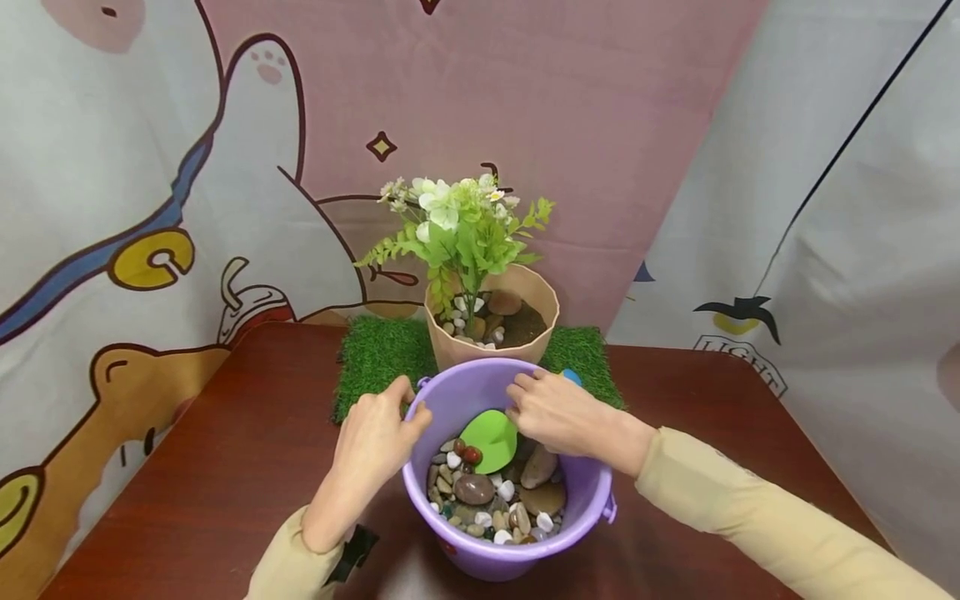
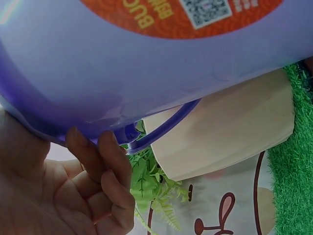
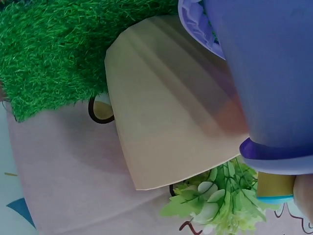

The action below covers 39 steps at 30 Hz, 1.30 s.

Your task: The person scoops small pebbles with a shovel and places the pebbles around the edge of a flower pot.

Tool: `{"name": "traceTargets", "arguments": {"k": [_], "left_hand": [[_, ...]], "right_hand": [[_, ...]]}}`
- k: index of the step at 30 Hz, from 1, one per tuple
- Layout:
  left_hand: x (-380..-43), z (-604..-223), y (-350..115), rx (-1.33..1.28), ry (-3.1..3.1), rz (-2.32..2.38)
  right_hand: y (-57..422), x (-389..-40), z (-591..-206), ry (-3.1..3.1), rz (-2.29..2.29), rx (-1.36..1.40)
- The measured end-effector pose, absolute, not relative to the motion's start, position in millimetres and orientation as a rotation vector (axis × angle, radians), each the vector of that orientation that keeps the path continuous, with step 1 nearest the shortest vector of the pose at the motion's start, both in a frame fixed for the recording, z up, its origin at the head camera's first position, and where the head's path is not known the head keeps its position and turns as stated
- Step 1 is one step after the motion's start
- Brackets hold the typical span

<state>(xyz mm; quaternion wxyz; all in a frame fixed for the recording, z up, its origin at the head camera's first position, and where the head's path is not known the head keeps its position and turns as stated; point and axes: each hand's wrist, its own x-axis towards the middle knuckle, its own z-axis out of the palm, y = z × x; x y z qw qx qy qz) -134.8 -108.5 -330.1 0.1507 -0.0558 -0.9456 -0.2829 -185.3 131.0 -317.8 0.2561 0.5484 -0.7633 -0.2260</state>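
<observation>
Purple bucket (image 1: 491, 560), upright on table (image 1: 217, 467), near middle, orange-red label (image 2: 166, 24) on outer wall. Mixed white, grey, brown, reddish pebbles (image 1: 475, 489) spread across its bottom. Bright green scoop (image 1: 491, 442) inside, far side, rounded blade over pebbles, handle mostly hidden.

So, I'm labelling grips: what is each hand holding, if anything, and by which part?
The left hand holds the purple bucket by its rim; the right hand grips the green scoop by its handle.

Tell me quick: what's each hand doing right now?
Left hand: closed, holding the rim of the purple bucket.
Right hand: closed, holding the green scoop.
</observation>
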Motion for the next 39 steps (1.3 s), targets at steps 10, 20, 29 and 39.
{"name": "traceTargets", "arguments": {"k": [10,20,29,39], "left_hand": [[-134.8,-330.6,-109.4,-0.163,-2.697,-0.818],[-134.7,-330.0,-108.6,-0.156,-2.705,-0.803],[-133.2,-329.9,-109.6,-0.155,-2.715,-0.82],[-133.1,-329.7,-109.2,-0.148,-2.71,-0.827]], "right_hand": [[130.1,-187.7,-319.5,-2.16,-0.323,1.627],[129.7,-177.1,-316.6,-2.203,-0.556,1.65],[130.0,-175.2,-321.8,-2.189,-0.441,1.613],[146.2,-182.7,-308.6,-2.246,-0.129,1.638]]}}
